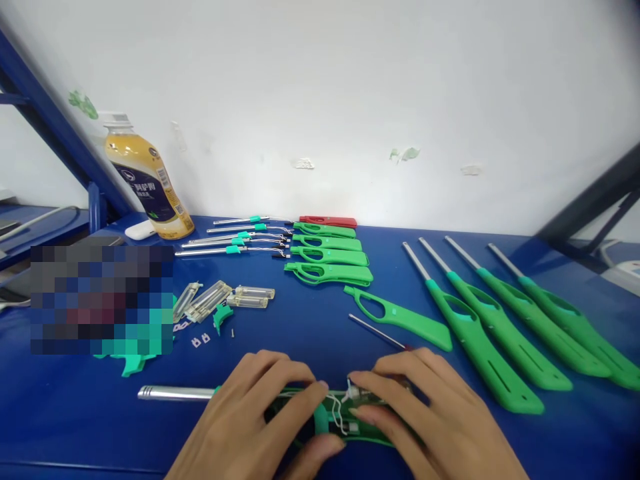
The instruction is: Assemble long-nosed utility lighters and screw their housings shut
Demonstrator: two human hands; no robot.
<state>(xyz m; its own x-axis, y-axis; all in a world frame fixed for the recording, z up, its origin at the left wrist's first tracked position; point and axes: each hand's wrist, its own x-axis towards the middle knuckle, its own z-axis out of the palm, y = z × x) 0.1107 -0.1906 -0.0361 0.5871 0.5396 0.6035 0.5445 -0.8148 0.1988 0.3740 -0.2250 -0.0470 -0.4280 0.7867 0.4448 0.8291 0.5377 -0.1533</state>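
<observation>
Person's left hand and right hand pressing open green lighter at near edge of surface, fingers clamped on its shell. Thin white wire lying exposed; hard squeeze could pinch or snap it.

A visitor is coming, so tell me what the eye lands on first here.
Front and centre, the left hand and right hand hold an open green lighter with white wires showing, its metal tube pointing left. To the right lie four whole green lighters fanned on the blue table; behind, a row of green handle shells.
</observation>
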